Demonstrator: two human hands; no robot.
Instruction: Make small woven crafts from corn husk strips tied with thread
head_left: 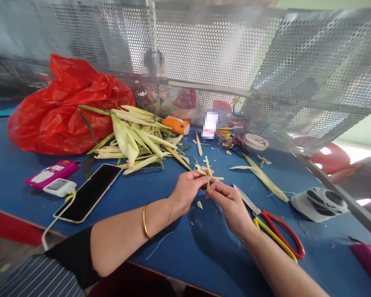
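Note:
Near the middle of the blue table, my left hand (187, 189) pinches pale green corn husk strips (214, 177) that cross one another. My right hand (230, 204) grips the lower end of an upright strip at the same crossing, its fingertips close to the left ones. Fingers partly cover where the strips meet. Just right of my right hand lie scissors (262, 214) with one red and one yellow handle. A small husk scrap (199, 204) rests on the table below my hands. Behind my left hand spreads a pile of corn husks (136, 140).
A red plastic bag (71, 111) stands at the back left. Nearer are a dark-screened phone (92, 192) and a white cabled device (59, 187). Right of the scissors sits a thread spool (319, 203); a long husk (267, 179) lies behind them. A perforated metal screen (204, 49) borders the back.

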